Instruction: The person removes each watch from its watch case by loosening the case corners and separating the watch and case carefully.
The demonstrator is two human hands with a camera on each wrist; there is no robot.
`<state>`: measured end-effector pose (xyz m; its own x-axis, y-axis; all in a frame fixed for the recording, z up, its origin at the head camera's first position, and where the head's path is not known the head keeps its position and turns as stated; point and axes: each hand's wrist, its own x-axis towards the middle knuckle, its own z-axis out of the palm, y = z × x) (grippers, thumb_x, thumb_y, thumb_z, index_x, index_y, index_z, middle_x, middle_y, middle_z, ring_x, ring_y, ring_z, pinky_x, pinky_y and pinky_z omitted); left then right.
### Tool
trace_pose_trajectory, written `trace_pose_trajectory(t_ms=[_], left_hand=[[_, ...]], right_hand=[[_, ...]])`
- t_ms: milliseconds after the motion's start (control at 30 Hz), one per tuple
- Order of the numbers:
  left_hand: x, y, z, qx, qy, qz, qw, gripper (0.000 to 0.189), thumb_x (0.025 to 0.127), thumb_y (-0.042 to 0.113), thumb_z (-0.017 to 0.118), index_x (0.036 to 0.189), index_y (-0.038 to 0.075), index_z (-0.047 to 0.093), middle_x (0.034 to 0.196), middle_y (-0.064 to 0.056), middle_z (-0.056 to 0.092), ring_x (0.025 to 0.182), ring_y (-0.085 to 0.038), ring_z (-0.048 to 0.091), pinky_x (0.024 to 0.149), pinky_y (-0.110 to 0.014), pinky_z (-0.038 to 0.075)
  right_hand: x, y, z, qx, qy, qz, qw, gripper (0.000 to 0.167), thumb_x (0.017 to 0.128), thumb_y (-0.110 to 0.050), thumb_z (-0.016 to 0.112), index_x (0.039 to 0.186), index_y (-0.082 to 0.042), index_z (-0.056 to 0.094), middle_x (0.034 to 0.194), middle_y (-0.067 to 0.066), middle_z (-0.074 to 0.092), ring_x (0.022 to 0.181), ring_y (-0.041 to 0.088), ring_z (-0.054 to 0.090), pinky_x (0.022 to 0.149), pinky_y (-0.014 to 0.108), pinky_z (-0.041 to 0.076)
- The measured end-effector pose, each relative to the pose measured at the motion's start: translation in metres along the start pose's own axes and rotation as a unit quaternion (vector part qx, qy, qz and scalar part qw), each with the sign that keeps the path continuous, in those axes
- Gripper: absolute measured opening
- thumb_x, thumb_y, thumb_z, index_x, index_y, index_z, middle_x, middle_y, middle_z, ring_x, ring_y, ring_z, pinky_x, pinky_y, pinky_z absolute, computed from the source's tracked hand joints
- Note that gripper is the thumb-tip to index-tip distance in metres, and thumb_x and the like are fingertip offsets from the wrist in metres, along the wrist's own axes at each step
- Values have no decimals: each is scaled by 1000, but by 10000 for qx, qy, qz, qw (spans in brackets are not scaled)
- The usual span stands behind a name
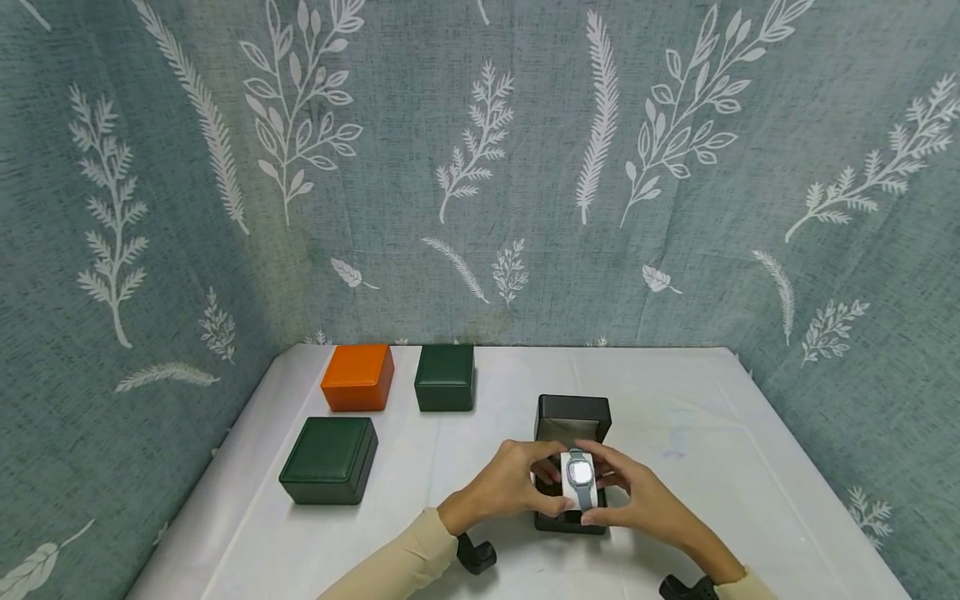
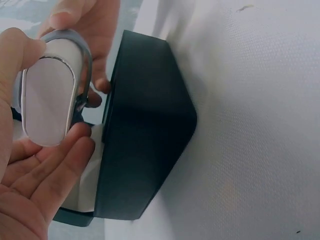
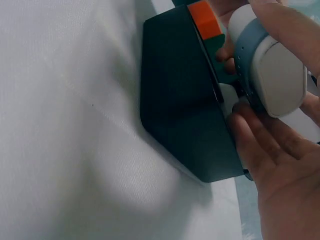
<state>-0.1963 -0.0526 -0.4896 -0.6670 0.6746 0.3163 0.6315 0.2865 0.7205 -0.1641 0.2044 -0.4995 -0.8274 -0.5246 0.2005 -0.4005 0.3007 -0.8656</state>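
A wristwatch (image 1: 580, 473) with a blue-grey strap is wrapped round a white cushion (image 1: 567, 498). My left hand (image 1: 517, 479) grips the cushion from the left, while my right hand (image 1: 641, 498) grips it from the right. Both hold it over a black watch box (image 1: 573, 408), whose lid stands raised at the back. In the left wrist view the cushion's pale oval end (image 2: 48, 102) shows between thumb and fingers. The right wrist view shows the strap (image 3: 246, 55) curving round the cushion, beside the dark outer wall of the box (image 3: 182, 95). The box's inside is mostly hidden by the hands.
Left of the hands stand three closed boxes on the white table (image 1: 450, 450): an orange box (image 1: 358, 377), a small green box (image 1: 445, 377) and a larger green box (image 1: 330, 460). Patterned cloth (image 1: 480, 167) walls the table at the back and sides.
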Motion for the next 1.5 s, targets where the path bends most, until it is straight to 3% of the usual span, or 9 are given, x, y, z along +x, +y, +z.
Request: trace_pose_trajectory(t_ms=[500, 733, 1267, 1500], left_hand=[[-1, -4, 0, -566, 154, 140, 9982, 70, 80, 20, 92, 138, -3, 60, 110, -5, 61, 94, -3, 68, 82, -25, 58], [-2, -3, 2, -782, 125, 16, 9969, 66, 82, 18, 90, 138, -1, 60, 113, -6, 62, 95, -8, 68, 85, -26, 57], [1, 2, 2, -202, 64, 60, 9998, 64, 87, 25, 85, 139, -1, 59, 113, -4, 60, 94, -3, 66, 82, -20, 56], [3, 1, 3, -200, 192, 8, 9996, 63, 85, 26, 87, 136, 0, 62, 110, -1, 61, 93, -2, 66, 81, -20, 55]], right_hand=[[1, 0, 5, 585, -2, 20, 9983, 86, 86, -12, 85, 158, -10, 37, 141, 19, 49, 105, 21, 63, 94, 30, 54], [4, 1, 7, 617, -37, -23, 9981, 92, 84, -11, 87, 160, -13, 35, 151, 18, 44, 119, 19, 62, 98, 30, 52], [5, 2, 1, 528, -66, -227, 9983, 78, 90, -12, 81, 156, -4, 39, 149, 18, 46, 116, 19, 63, 94, 32, 54], [3, 3, -1, 446, 166, -259, 9985, 77, 86, -13, 85, 151, -7, 45, 144, 20, 50, 104, 18, 66, 88, 31, 56]])
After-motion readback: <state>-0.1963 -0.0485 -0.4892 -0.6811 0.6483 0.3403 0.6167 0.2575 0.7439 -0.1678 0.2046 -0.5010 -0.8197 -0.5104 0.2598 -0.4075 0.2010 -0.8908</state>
